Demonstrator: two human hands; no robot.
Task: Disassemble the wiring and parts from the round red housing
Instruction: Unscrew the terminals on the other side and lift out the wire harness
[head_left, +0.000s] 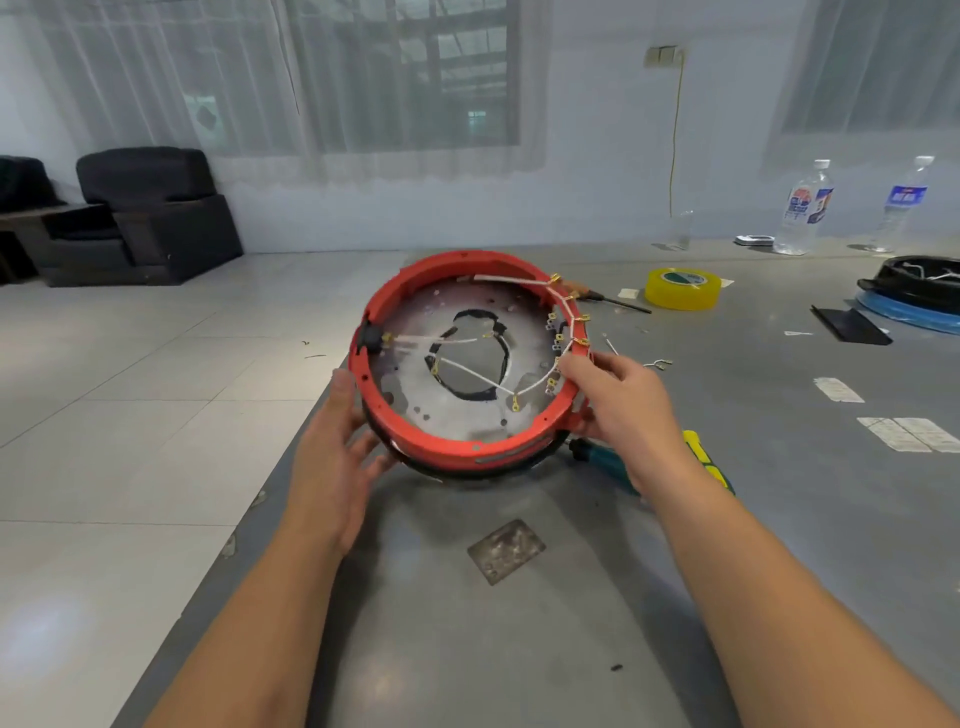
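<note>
Two hands flank the red housing (457, 447) — left hand (332, 457), right hand (623, 405).

we find no legible text. the two clear bottles (805, 208) (903, 202) at the table's far edge carry blue-and-white labels, their print too blurred to read. the yellow tape roll (681, 289) bears a green-and-white mark, likewise unreadable.
</note>
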